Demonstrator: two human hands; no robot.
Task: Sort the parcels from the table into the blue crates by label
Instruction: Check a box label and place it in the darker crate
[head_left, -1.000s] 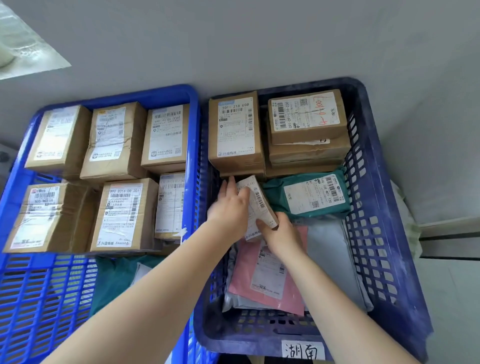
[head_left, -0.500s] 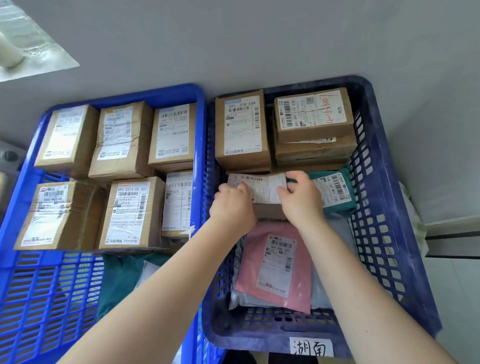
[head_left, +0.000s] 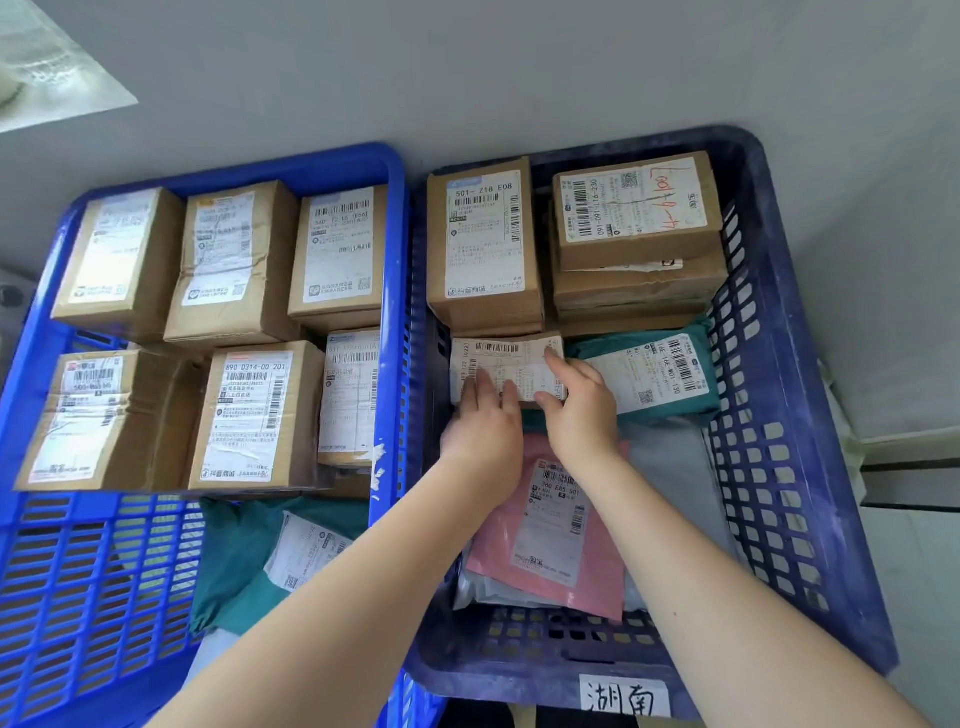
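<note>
Turned from upright to lying flat since a second ago, the small labelled parcel now rests in the right-hand blue crate under both hands, left pressing flat-fingered, right pinching its end, against stacked cardboard boxes behind — placement looks nearly complete.

I'm seeing brown cardboard boxes with matt paper labels, a smooth pink plastic mailer, a teal plastic bag, and scuffed perforated blue plastic crates.
</note>
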